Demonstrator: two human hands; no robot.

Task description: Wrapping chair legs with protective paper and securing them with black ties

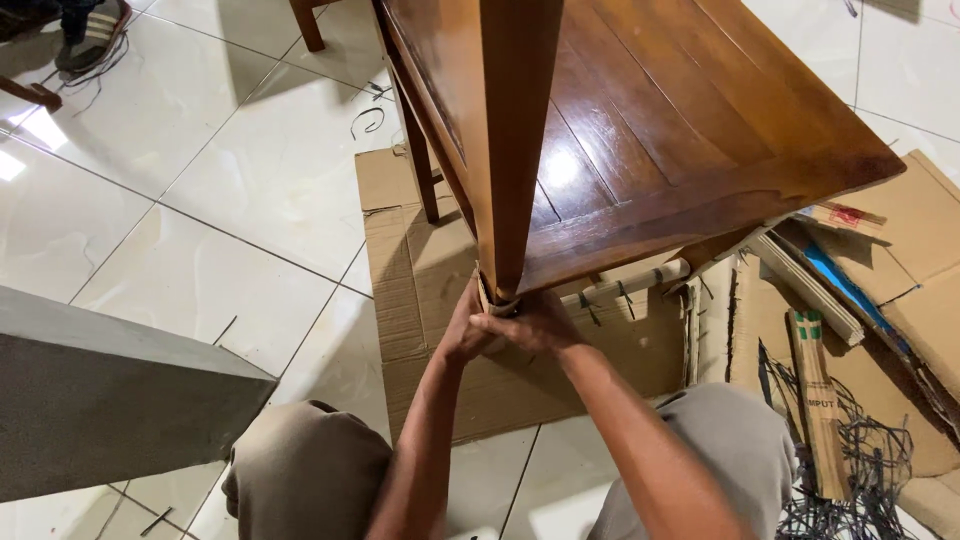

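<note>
A brown wooden table (650, 130) stands on flattened cardboard (420, 290). Its near corner leg (515, 150) comes down toward me. At the foot of that leg sits a strip of cardboard wrap (497, 303). My left hand (463, 325) presses against the wrap from the left. My right hand (535, 325) closes around it from the right, fingers laid over the strip. Both forearms reach up from my knees, which are in grey-brown trousers.
White floor tiles lie all around. A grey slab (100, 390) juts in at the lower left. Cardboard pieces, a rolled cardboard tube (625, 283) and a tangle of black straps (850, 470) lie to the right. Another person's shoe (92, 35) is at the top left.
</note>
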